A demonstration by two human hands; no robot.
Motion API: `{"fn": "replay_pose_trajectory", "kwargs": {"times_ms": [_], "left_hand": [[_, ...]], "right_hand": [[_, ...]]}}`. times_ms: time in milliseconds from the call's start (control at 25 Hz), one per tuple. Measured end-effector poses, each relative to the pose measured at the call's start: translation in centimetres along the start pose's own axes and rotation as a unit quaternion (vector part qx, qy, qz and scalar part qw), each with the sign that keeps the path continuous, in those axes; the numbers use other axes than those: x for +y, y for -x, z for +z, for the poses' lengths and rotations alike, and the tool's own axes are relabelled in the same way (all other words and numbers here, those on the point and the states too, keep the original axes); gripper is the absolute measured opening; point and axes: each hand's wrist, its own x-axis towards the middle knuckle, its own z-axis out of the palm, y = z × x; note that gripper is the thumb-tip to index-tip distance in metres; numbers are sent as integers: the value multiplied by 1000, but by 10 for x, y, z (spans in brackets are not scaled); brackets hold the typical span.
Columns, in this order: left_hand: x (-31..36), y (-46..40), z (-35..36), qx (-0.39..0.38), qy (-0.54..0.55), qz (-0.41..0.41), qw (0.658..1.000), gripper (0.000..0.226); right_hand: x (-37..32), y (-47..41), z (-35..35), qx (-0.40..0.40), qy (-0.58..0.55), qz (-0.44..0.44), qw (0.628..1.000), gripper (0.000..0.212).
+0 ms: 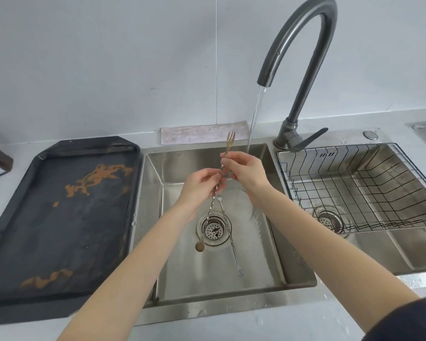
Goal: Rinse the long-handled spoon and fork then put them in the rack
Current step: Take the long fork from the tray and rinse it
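Both hands hold one long twisted-stem utensil [228, 146] tilted over the left sink basin [256, 254]. Its gold fork tines point up and a brown-stained spoon bowl hangs low near the drain. My left hand [202, 185] pinches the stem at the middle. My right hand [246, 173] pinches it just above, below the tines. A second, silver long-handled utensil [229, 235] lies flat on the basin floor, fork end toward me. The black wire rack [354, 188] sits in the right basin and holds nothing.
The grey faucet [303, 70] runs; its water stream [253, 119] falls just behind my right hand. A dirty black baking tray [59, 217] lies on the counter to the left. A pink cloth [197, 135] lies behind the sink. The drain strainer [213, 230] sits mid-basin.
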Motion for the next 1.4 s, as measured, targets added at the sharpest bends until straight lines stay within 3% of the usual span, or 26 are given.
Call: {"fn": "replay_pose_trajectory", "kwargs": {"times_ms": [600, 840, 1040, 1240, 1400], "left_hand": [[-3, -17, 46, -37, 24, -46, 998, 10], [-3, -24, 52, 4, 24, -41, 999, 13], [-3, -24, 55, -3, 41, -47, 998, 5], [1, -25, 56, 4, 39, -34, 999, 16], [0, -22, 54, -4, 38, -42, 998, 10]], "right_hand": [[-18, -37, -45, 51, -54, 14, 997, 18], [3, -28, -36, 21, 6, 16, 1000, 19], [-18, -39, -46, 56, -8, 6, 998, 17], [1, -29, -38, 16, 30, 12, 999, 10], [-16, -37, -41, 52, 50, -10, 997, 25]]}}
